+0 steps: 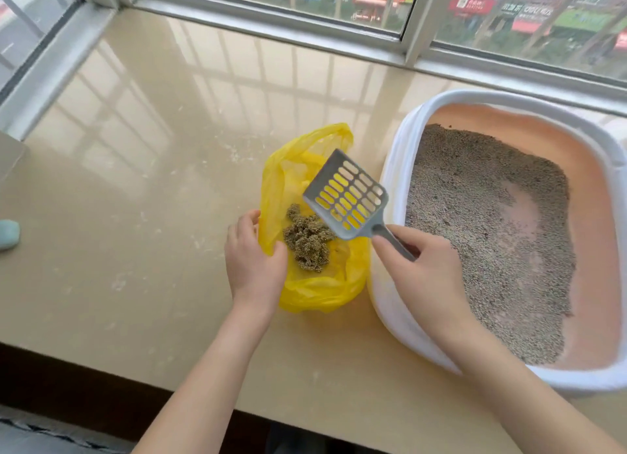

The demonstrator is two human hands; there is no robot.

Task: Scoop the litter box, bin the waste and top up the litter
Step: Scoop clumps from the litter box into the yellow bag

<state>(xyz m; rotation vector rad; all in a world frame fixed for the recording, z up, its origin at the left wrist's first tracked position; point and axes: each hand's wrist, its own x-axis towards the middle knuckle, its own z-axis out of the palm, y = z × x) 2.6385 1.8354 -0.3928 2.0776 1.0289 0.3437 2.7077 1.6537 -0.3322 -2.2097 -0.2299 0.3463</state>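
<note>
A white litter box (393,182) with a pink inside stands at the right on a beige stone sill. Grey litter (475,216) covers most of its floor, with a bare pink patch near the middle. Left of it lies an open yellow plastic bag (322,287) with a clump of dark waste (307,239) inside. My left hand (254,263) grips the bag's left rim. My right hand (427,277) holds the handle of a grey slotted scoop (346,195), whose empty blade hangs over the bag's mouth.
The sill (152,216) runs wide to the left, with white dust smears on it. A pale teal object (8,234) shows at the left edge. Window frames (271,22) close off the back and left. The sill's front edge drops to a dark floor.
</note>
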